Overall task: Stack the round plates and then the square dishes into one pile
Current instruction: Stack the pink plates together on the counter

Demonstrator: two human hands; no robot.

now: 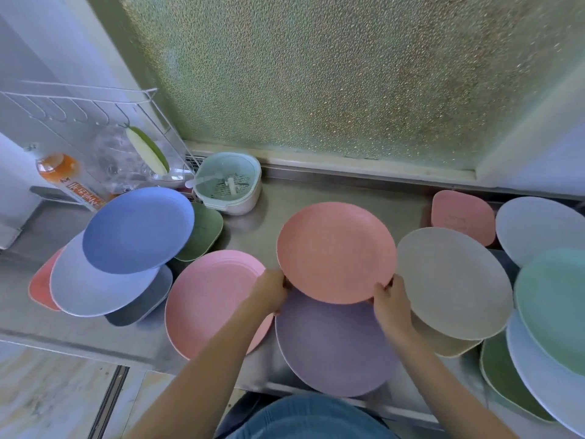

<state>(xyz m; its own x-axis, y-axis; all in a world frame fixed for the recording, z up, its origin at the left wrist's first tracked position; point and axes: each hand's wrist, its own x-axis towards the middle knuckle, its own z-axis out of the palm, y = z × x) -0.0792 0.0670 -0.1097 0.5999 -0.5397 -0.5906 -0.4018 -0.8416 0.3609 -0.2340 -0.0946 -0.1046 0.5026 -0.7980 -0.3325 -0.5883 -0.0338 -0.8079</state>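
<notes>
Salmon round plate sits in a two-handed grip: left hand and right hand closed on its near rim, one each side to keep it level, above the purple plate, probable pile base. Pink plate left, beige plate right, steel worktop.

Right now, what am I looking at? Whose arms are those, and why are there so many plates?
A person wears a camera on their head, so this one picture looks down at their own arms. The left hand and right hand grip the near rim of a salmon plate, one on each side. Below it lies a purple plate, with a pink plate to the left and a beige plate to the right. More plates and some square dishes lie around the steel counter. The person is gathering them into one pile.
</notes>
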